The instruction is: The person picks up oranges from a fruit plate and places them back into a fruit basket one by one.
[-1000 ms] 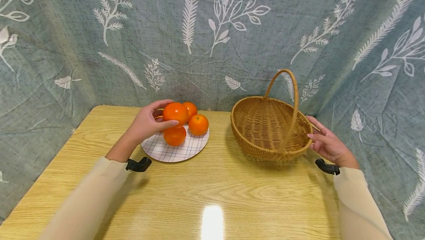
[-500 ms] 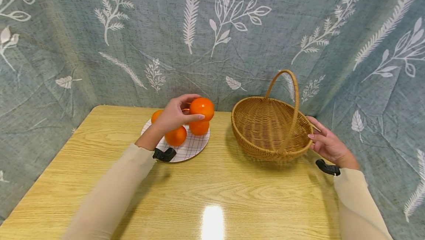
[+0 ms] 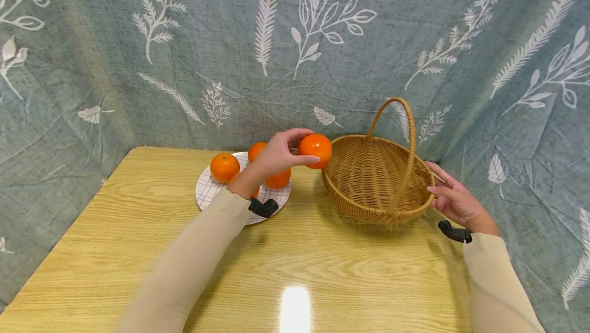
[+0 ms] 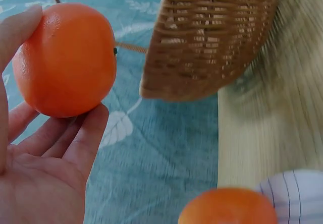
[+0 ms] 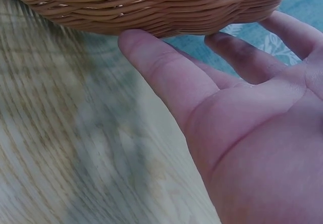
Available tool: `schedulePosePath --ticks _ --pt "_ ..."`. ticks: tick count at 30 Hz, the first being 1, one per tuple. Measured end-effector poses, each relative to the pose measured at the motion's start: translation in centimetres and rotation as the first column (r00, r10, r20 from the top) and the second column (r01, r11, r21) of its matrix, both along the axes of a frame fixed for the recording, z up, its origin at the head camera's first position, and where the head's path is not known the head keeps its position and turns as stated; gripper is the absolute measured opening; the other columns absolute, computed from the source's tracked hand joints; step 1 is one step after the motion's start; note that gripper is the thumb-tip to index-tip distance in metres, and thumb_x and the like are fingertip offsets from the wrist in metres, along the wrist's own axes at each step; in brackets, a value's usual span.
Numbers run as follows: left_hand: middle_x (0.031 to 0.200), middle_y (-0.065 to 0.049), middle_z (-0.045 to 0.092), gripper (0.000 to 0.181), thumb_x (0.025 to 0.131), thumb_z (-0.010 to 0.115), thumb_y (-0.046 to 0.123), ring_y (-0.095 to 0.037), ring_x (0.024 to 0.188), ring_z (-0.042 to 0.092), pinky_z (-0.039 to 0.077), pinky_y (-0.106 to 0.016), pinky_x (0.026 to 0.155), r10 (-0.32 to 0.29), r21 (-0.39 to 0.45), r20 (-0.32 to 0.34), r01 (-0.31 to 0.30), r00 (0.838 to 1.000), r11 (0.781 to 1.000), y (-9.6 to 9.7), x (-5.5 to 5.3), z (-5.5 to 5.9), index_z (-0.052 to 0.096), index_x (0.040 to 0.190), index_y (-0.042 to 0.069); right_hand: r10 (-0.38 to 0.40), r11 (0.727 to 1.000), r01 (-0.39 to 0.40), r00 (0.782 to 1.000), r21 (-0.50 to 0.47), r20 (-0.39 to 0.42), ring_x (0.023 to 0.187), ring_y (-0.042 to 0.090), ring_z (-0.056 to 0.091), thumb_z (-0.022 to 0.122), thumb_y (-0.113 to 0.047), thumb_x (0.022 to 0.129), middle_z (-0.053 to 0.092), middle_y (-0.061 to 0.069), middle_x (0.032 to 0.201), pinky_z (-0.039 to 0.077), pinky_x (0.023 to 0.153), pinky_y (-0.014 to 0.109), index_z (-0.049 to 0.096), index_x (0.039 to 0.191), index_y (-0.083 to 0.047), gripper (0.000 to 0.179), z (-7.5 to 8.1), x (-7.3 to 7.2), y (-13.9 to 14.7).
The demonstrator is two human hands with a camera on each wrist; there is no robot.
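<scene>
My left hand point(image 3: 282, 154) grips an orange point(image 3: 316, 151) between thumb and fingers, in the air at the left rim of a wicker basket point(image 3: 364, 174). In the left wrist view the held orange point(image 4: 65, 60) shows its small green stem spot beside the basket's woven side point(image 4: 207, 37). My right hand point(image 3: 456, 202) touches the basket's right side. The right wrist view shows the thumb point(image 5: 161, 65) with its tip against the wicker wall point(image 5: 151, 9), the other fingers extended along it. Several more oranges point(image 3: 225, 167) lie on a white checked plate point(image 3: 207, 194), partly hidden by my left arm.
The basket's tall arched handle point(image 3: 410, 138) rises over its opening. Both stand on a light wood table point(image 3: 350, 276), with a grey-blue leaf-patterned cloth point(image 3: 221, 30) hanging behind and at the sides. Black wrist cameras point(image 3: 264, 207) sit at both cuffs.
My left hand has carried the orange rightward from above the plate to the basket's left rim, uncovering an orange at the plate's left. My right hand and the basket have stayed put.
</scene>
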State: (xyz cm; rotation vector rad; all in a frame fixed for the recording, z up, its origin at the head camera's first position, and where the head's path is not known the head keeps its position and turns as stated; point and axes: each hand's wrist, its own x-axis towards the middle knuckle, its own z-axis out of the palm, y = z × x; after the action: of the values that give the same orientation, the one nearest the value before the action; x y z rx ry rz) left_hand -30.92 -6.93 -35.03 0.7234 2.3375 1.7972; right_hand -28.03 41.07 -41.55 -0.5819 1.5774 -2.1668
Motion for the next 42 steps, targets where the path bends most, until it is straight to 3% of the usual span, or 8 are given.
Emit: schedulePosePath --ticks 7,12,18,25,34,42 --pt "0.138 -0.007 0.061 0.065 0.088 0.083 0.024 -0.026 0.121 0.063 0.057 -0.041 0.097 -0.034 -0.028 -0.011 0.034 0.999 0.999 2.8 -0.7 0.1 0.055 0.146 0.016 0.013 1.000 -0.013 1.000 -0.003 0.005 0.110 0.017 0.068 0.027 0.012 0.105 0.055 0.004 0.142 0.061 0.086 0.032 0.004 0.167 -0.016 0.071 0.1 -0.4 0.1" --pt "0.134 -0.006 0.063 0.065 0.087 0.084 0.027 -0.025 0.115 0.065 0.057 -0.040 0.094 -0.040 -0.057 -0.017 0.039 0.999 0.998 5.0 -1.3 0.5 0.056 0.145 0.015 0.009 1.000 -0.009 0.999 -0.007 0.032 0.109 0.017 0.069 0.028 0.011 0.105 0.053 0.005 0.145 0.061 0.088 0.032 -0.002 0.167 -0.016 0.073 0.3 -0.5 0.0" --pt "0.132 -0.006 0.064 0.064 0.088 0.083 0.030 -0.021 0.112 0.065 0.057 -0.036 0.093 -0.055 -0.073 -0.020 0.054 0.998 0.996 7.5 -2.3 1.3 0.057 0.144 0.015 0.010 1.000 -0.010 0.999 -0.013 0.047 0.109 0.018 0.069 0.029 0.012 0.105 0.054 0.005 0.144 0.061 0.088 0.033 0.018 0.165 -0.023 0.071 0.3 -0.6 0.2" --pt "0.133 -0.006 0.064 0.064 0.089 0.082 0.030 -0.021 0.116 0.064 0.057 -0.034 0.094 -0.090 -0.104 -0.023 0.087 0.996 0.991 9.7 -3.0 2.5 0.055 0.145 0.014 -0.001 1.000 0.001 0.999 0.011 0.049 0.109 0.017 0.070 0.030 0.012 0.105 0.055 0.002 0.143 0.061 0.088 0.033 -0.010 0.166 -0.015 0.078 0.5 -0.7 0.0" --pt "0.135 -0.009 0.061 0.065 0.089 0.081 0.032 -0.022 0.119 0.062 0.056 -0.033 0.095 -0.090 -0.124 0.002 0.090 0.996 0.988 12.5 -4.0 2.0 0.054 0.146 0.012 0.005 1.000 -0.006 0.999 0.011 0.051 0.111 0.017 0.070 0.030 0.012 0.105 0.056 0.000 0.142 0.061 0.089 0.034 -0.011 0.165 -0.015 0.078 0.4 -0.8 -0.1" --pt "0.137 -0.007 0.061 0.070 0.089 0.080 0.038 -0.019 0.117 0.062 0.056 -0.029 0.092 -0.087 -0.179 0.003 0.087 0.996 0.980 15.8 -3.6 1.8 0.051 0.148 0.012 0.015 1.000 -0.016 0.999 0.020 0.042 0.116 0.017 0.067 0.029 0.012 0.105 0.050 0.002 0.147 0.061 0.091 0.033 -0.009 0.166 -0.014 0.076 0.6 -1.1 -0.1"
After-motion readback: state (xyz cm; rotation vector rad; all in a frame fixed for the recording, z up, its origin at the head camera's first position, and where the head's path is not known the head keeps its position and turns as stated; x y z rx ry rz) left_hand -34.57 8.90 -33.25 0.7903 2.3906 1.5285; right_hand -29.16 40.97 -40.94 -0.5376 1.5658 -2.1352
